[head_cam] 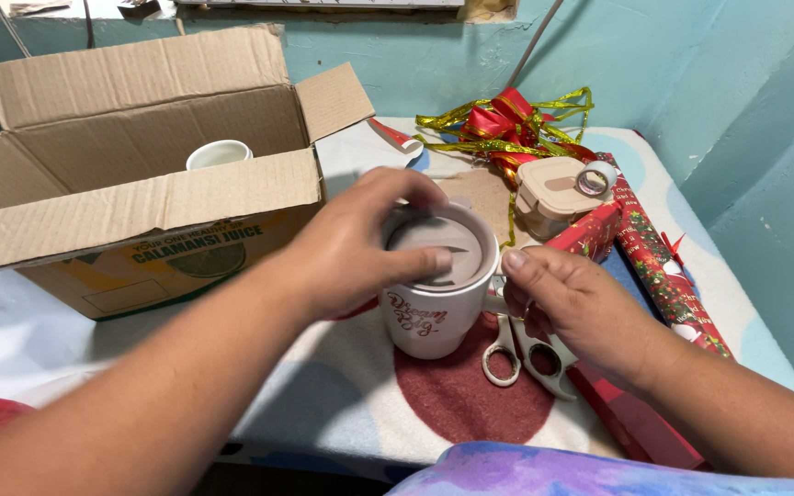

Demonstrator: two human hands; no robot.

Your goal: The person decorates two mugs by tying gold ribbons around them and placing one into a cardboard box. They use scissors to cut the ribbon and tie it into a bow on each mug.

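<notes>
left hand (351,248) grip pressed on mug lid (436,243) | right hand (572,308) grip clamped on white mug (425,321) handle

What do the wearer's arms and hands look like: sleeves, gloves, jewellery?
Both forearms are bare to the frame edge, with no sleeves in view. The left hand and right hand wear no gloves; no rings, watch or bracelets show. Fingernails are short and unpainted.
</notes>
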